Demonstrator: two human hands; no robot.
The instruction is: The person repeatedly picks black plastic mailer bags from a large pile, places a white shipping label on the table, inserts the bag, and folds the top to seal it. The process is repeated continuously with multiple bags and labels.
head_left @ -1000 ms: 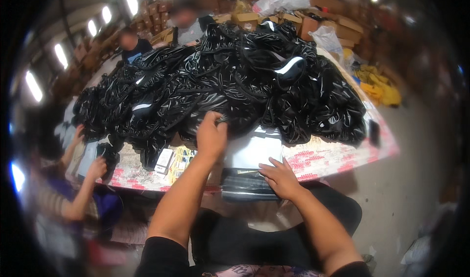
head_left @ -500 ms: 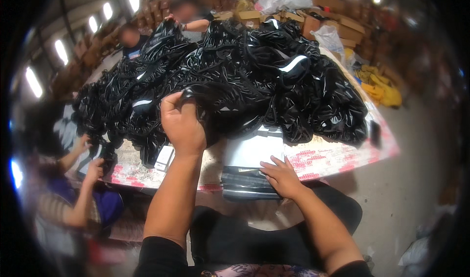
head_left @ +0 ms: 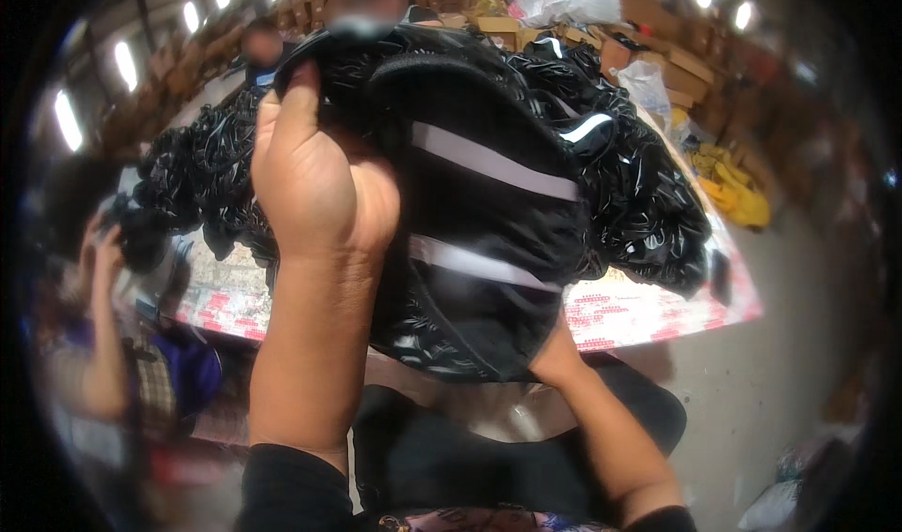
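Observation:
A black fabric piece (head_left: 489, 214) with two pale grey stripes and a thick curved hem hangs spread over the near side of the table. My left hand (head_left: 315, 179) is raised at its upper left, closed on the cloth near the hem. My right hand (head_left: 554, 352) reaches in at the lower right of the cloth, which hides its fingers. Behind lies a large heap of similar black pieces (head_left: 648, 214), gathered and crinkled, some with bright pale stripes.
The table (head_left: 648, 316) has a pale top with red print. At the left, a co-worker's hands (head_left: 101, 250) hold dark cloth. Two more people are at the far side. Cartons (head_left: 681, 76), a white plastic bag (head_left: 568, 4) and a yellow bundle (head_left: 738, 194) lie beyond the table.
My left hand has lifted and pulled a black piece out toward me, spreading it open. My right hand has gone from the flat packs on the table edge to behind the cloth.

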